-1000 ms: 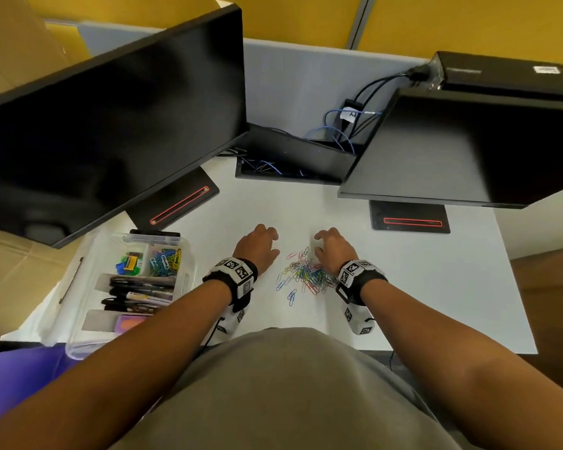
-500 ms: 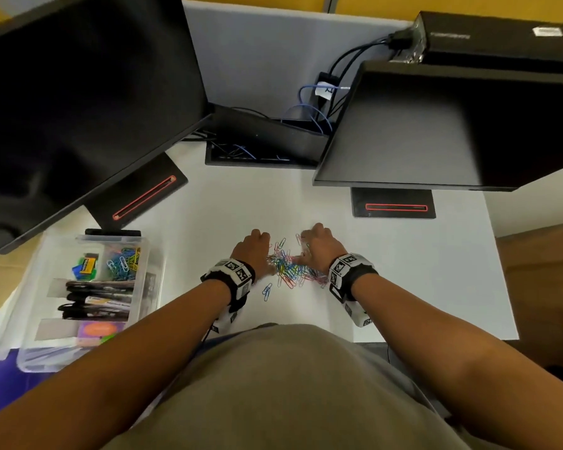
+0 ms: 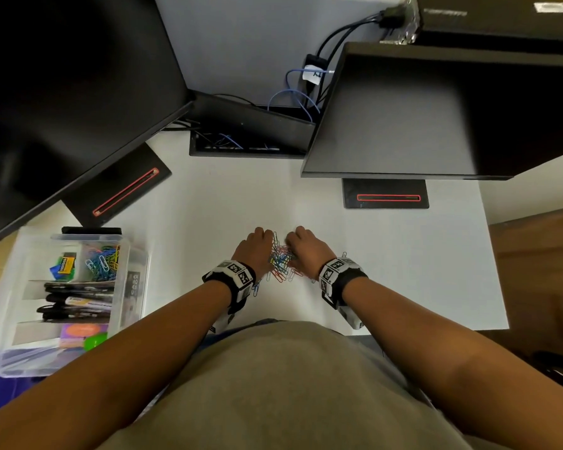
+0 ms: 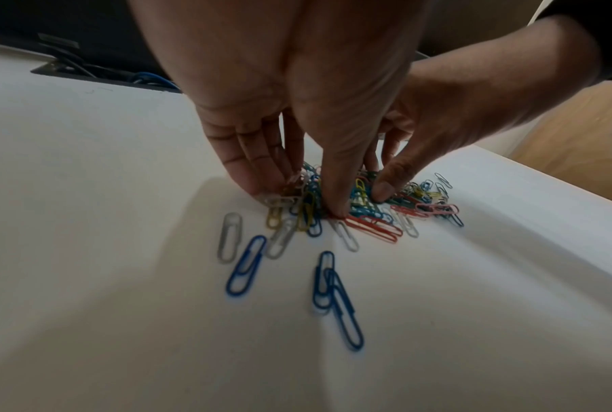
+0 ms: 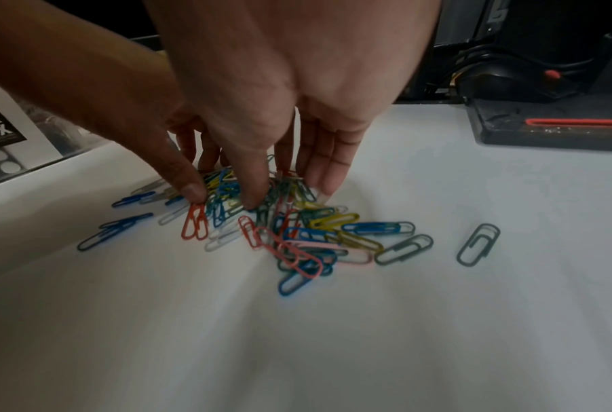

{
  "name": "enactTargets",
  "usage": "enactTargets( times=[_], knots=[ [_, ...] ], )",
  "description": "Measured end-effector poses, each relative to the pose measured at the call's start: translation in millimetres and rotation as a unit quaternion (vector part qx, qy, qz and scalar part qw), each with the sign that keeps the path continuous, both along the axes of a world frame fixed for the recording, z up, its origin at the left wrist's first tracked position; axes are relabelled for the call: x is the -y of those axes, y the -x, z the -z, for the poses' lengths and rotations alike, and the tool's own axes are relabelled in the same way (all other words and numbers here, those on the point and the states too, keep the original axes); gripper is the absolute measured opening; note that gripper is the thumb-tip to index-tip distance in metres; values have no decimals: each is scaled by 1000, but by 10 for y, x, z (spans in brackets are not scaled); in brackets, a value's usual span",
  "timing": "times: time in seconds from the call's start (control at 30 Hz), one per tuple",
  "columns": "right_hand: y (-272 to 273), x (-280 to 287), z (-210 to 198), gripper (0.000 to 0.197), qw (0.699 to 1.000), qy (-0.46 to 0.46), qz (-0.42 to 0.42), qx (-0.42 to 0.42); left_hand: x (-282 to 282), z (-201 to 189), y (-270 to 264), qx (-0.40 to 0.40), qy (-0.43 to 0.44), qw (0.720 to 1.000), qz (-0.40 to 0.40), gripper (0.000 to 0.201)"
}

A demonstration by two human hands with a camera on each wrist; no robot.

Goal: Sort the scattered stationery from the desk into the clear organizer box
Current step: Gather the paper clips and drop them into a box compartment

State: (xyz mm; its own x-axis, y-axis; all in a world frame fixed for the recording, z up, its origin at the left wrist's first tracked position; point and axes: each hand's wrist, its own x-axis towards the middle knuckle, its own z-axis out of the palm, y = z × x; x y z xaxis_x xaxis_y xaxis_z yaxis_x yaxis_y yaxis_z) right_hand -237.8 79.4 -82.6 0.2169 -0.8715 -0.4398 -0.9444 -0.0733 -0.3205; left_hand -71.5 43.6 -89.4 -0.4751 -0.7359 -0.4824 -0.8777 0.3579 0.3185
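A heap of coloured paper clips lies on the white desk between my hands. My left hand stands on the pile's left side with straight fingers and the thumb pressed down into the clips. Opposite it, my right hand presses in from the right the same way, and the thumbs nearly meet. Neither hand has lifted any clips. Loose blue clips lie near my left wrist, and a dark green one lies apart on the right. The clear organizer box sits at the left.
The box holds paper clips, black markers and small coloured items. Two dark monitors overhang the desk, with stand bases beneath. A cable tray is at the back.
Both hands have slid toward each other and swept the spread clips into a tighter heap. My head view has shifted, so the box now appears further left.
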Motion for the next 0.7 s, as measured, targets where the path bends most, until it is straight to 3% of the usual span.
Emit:
enactTargets(
  times=[0.17, 0.27, 0.7],
  knots=[
    [10, 25, 25, 18, 1000, -3, 18, 26, 23, 62, -13, -6, 12, 1000, 6, 22],
    [12, 39, 24, 14, 999, -11, 27, 37, 49, 83, -35, -9, 19, 1000, 3, 10],
    [51, 94, -118, 13, 991, -3, 113, 64, 107, 78, -180, -9, 53, 998, -20, 9]
  ],
)
